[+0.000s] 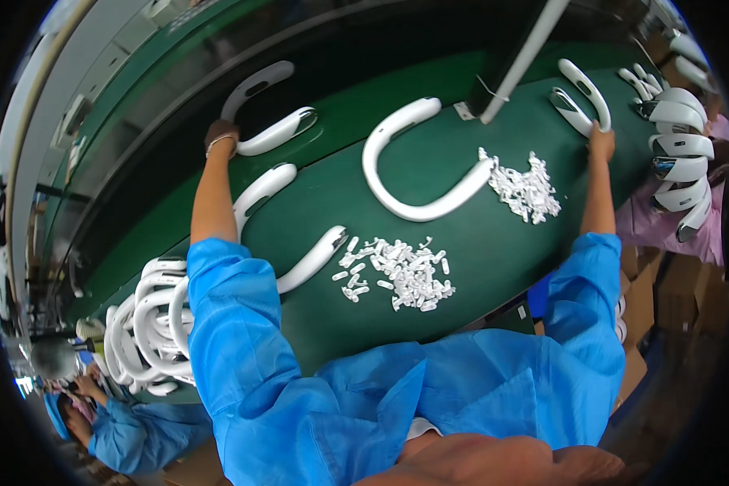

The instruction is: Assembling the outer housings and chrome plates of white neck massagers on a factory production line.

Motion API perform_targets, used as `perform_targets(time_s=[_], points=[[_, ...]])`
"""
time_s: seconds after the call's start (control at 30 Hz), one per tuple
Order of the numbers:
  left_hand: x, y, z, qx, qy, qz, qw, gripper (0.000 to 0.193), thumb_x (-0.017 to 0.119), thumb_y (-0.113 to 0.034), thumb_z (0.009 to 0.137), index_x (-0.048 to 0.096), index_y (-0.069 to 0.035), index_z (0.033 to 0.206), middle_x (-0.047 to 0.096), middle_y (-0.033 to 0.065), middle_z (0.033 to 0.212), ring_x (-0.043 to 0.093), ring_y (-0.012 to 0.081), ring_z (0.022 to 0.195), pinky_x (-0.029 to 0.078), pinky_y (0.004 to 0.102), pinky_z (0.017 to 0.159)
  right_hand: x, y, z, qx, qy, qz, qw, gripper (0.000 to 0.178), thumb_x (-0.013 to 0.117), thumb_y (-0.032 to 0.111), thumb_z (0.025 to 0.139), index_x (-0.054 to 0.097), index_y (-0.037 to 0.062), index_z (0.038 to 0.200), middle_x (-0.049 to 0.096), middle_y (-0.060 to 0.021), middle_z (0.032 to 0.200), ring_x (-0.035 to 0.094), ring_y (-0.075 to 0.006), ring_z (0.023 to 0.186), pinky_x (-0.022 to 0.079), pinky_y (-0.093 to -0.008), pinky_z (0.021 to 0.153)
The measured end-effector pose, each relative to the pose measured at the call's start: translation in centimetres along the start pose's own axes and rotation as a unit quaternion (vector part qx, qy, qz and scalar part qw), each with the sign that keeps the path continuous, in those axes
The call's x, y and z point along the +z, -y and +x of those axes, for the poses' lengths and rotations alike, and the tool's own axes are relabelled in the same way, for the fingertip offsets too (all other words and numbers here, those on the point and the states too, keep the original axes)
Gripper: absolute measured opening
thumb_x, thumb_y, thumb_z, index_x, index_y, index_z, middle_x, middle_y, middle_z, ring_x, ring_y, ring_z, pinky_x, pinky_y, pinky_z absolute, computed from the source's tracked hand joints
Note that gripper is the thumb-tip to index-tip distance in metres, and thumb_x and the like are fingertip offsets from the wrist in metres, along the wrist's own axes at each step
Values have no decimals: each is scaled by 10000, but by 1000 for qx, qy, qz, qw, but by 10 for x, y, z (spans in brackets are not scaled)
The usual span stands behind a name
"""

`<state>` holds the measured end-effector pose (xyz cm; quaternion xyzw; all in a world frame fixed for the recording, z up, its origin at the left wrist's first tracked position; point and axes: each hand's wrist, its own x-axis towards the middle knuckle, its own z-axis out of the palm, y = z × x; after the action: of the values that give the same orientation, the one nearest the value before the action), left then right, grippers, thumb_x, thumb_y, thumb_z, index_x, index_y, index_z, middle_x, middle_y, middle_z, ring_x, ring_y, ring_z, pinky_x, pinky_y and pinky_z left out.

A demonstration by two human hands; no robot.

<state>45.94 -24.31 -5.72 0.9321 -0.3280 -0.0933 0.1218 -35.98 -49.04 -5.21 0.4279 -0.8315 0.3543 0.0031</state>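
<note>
Left hand (223,134) grasps a white curved band (279,134) near its bend; right hand (601,142) likewise grips a second white band (588,87); between them, a U-shaped band (417,212) rests on the green tabletop (478,267), one end at the edge of a heap of small white pieces (526,194)

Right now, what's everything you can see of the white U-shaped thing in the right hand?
The white U-shaped band looks smooth, like plastic. Its two arms point away from the person. Both have dark patches: one narrow, one wider and glossy. The right hand holds it at the bend, over the green tabletop. I can't tell if it rests there.
</note>
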Motion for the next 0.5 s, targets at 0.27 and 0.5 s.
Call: perform_targets(time_s=[0.27,0.5], points=[[-16,-32,-79,33,36,-507,860,252,636,-149,844,577,-5,1042,599,84,796,566,185,605,443,343,491,-90,92,-222,-531,391,88,747,314,672,119,739,662,76,1051,622,-149,940,608,-304,831,492,-371,782],[-60,-123,-280,96,197,-594,774,223,520,-157,922,421,-23,1070,548,101,727,609,207,548,560,348,491,-77,76,-233,-500,349,83,788,90,633,80,702,627,21,770,603,-131,755,586,-307,724,465,-392,680]])
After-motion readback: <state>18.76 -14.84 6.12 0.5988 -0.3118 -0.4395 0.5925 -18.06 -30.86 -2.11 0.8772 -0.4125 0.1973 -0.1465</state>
